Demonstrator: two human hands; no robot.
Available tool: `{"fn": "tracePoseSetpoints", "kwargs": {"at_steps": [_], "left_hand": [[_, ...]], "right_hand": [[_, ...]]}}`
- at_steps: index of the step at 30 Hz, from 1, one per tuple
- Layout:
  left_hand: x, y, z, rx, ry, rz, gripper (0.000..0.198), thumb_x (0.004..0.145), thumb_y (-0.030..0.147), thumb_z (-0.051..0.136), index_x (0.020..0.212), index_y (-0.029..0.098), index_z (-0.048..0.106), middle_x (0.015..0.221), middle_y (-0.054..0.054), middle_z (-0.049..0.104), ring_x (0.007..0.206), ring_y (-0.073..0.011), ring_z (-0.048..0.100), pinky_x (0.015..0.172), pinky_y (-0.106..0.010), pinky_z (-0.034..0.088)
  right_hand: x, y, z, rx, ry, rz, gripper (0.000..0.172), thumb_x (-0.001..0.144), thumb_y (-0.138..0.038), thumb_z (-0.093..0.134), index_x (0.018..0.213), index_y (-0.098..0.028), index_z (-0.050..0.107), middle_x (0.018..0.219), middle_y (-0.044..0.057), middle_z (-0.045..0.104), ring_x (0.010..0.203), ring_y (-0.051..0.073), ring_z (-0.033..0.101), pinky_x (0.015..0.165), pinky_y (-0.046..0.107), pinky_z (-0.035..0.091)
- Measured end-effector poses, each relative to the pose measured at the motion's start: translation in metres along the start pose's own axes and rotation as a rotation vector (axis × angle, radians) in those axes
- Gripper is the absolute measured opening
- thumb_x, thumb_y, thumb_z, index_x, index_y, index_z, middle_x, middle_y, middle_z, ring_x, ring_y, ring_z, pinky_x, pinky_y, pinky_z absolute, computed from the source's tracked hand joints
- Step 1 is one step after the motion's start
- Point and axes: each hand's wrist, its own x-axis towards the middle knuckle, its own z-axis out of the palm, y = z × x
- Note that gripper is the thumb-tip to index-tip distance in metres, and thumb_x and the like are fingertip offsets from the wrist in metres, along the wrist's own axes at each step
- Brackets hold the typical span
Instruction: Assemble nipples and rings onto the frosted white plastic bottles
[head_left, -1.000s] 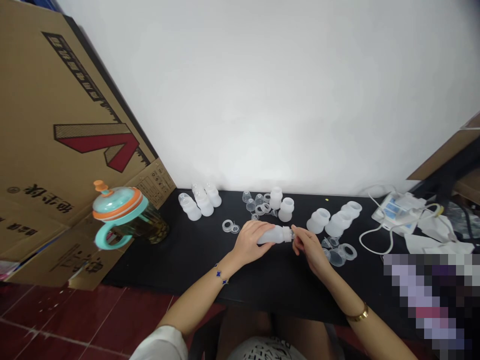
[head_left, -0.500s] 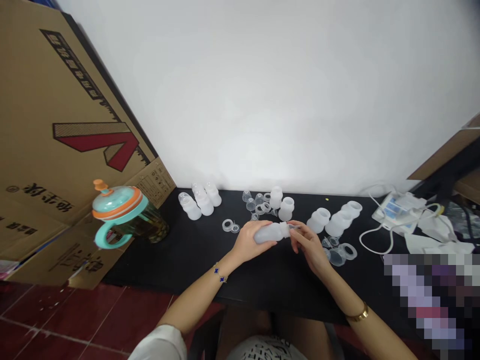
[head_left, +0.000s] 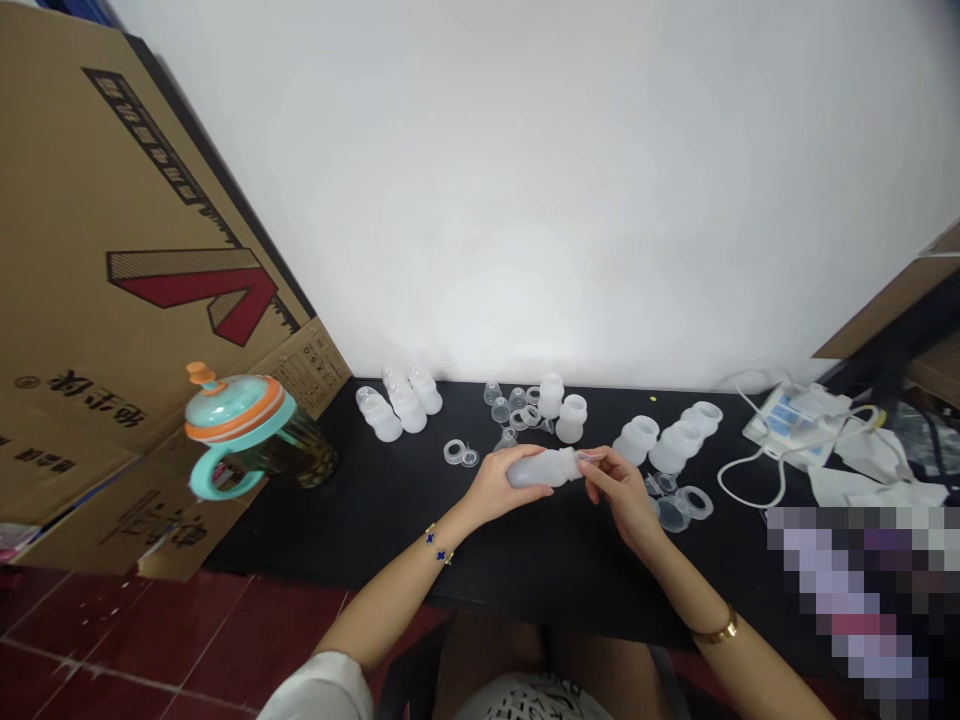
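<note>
My left hand [head_left: 496, 487] is wrapped round a translucent white baby bottle [head_left: 536, 470], which lies sideways with its neck to the right. At that neck, the fingers of my right hand [head_left: 616, 487] pinch a small clear nipple [head_left: 588, 457], partly hidden by the fingertips. Behind my hands, two open bottles [head_left: 572, 418] stand beside several clear domed caps [head_left: 500, 408] and rings. More open bottles [head_left: 637, 440] stand to the right of my right hand, with rings and clear caps [head_left: 673, 513] in front of them. A white ring [head_left: 454, 452] lies left of my left hand.
Three bottles with clear caps [head_left: 409, 408] stand at the back left of the black table [head_left: 360, 530]. A large jug [head_left: 247, 430] with a turquoise handle and cardboard boxes [head_left: 150, 300] are farther left. A white device with cables [head_left: 795, 430] and crumpled paper lie on the right.
Both hands stay almost in place round the bottle. The right fingers have shifted very slightly at the neck, and the view has moved a little.
</note>
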Motion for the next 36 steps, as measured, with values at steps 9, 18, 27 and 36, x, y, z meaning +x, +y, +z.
{"fn": "tracePoseSetpoints", "kwargs": {"at_steps": [9, 18, 27, 36], "left_hand": [[0.0010, 0.0004, 0.0004, 0.024, -0.022, 0.020, 0.056, 0.071, 0.041, 0.084, 0.122, 0.024, 0.065, 0.118, -0.005, 0.072, 0.106, -0.0244, 0.069, 0.095, -0.036, 0.053], [0.0003, 0.0004, 0.0023, 0.025, -0.024, 0.004, 0.056, 0.071, 0.038, 0.085, 0.121, 0.024, 0.066, 0.120, -0.006, 0.072, 0.108, -0.0259, 0.068, 0.096, -0.038, 0.053], [-0.0003, -0.0024, 0.0047, 0.084, -0.008, 0.031, 0.057, 0.070, 0.038, 0.085, 0.123, 0.026, 0.065, 0.119, -0.005, 0.072, 0.106, -0.0261, 0.069, 0.098, -0.041, 0.053], [-0.0020, -0.0041, 0.0088, 0.118, 0.027, 0.054, 0.056, 0.071, 0.037, 0.085, 0.122, 0.026, 0.065, 0.118, -0.004, 0.073, 0.104, -0.0253, 0.070, 0.095, -0.039, 0.054]], "right_hand": [[-0.0005, 0.0024, -0.0026, -0.025, -0.004, -0.024, 0.027, 0.080, -0.043, 0.078, 0.078, -0.019, 0.065, 0.055, -0.006, 0.049, 0.047, 0.010, 0.038, 0.050, 0.026, 0.027], [-0.0004, 0.0014, -0.0015, -0.027, 0.022, -0.035, 0.032, 0.077, -0.046, 0.079, 0.071, -0.019, 0.062, 0.052, -0.007, 0.043, 0.045, 0.009, 0.033, 0.047, 0.026, 0.022], [-0.0014, -0.0009, 0.0007, -0.043, 0.068, -0.010, 0.039, 0.073, -0.052, 0.081, 0.066, -0.020, 0.060, 0.048, -0.008, 0.037, 0.043, 0.008, 0.028, 0.042, 0.024, 0.021], [-0.0002, 0.0047, -0.0016, -0.024, 0.081, 0.000, 0.038, 0.074, -0.050, 0.081, 0.067, -0.019, 0.060, 0.048, -0.008, 0.036, 0.042, 0.007, 0.026, 0.042, 0.025, 0.018]]}}
